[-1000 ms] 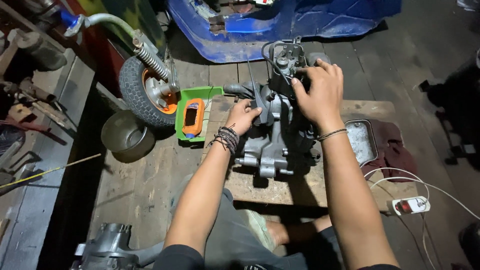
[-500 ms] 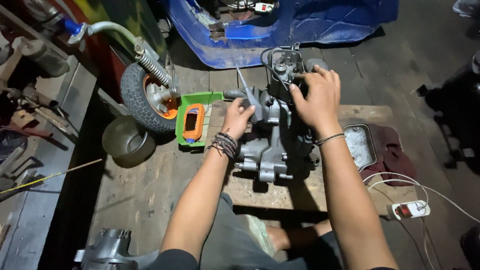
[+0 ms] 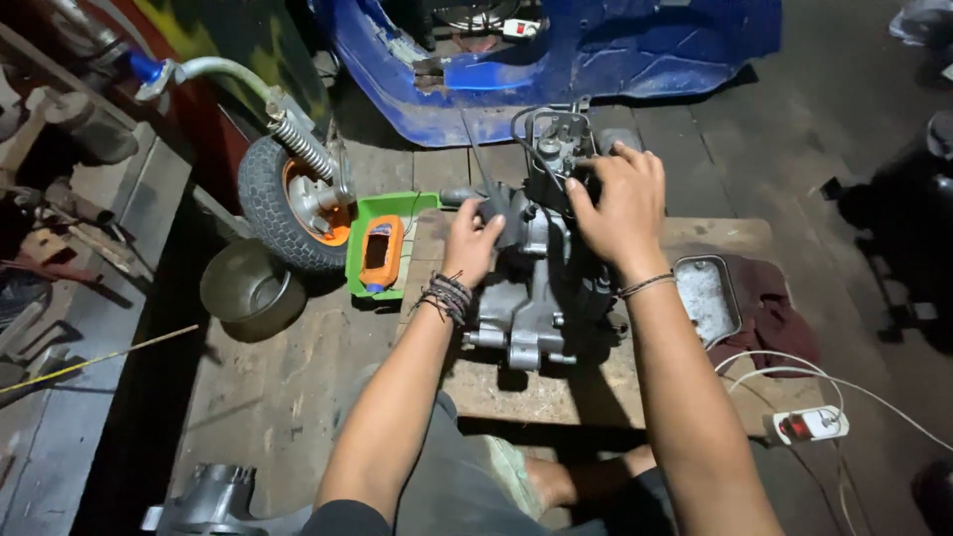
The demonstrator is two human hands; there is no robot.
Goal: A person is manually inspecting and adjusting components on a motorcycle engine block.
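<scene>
Both hands grip engine (image 3: 541, 288) (grey).

Small grey engine (image 3: 541, 298): cast metal, grimy, finned casing, lying lengthwise on a wooden board (image 3: 556, 392) set on the plank floor. Carburettor and black hoses (image 3: 551, 144) at its far end. Left hand (image 3: 475, 243) rests on the upper left casing; right hand (image 3: 620, 208) grips the far top part
</scene>
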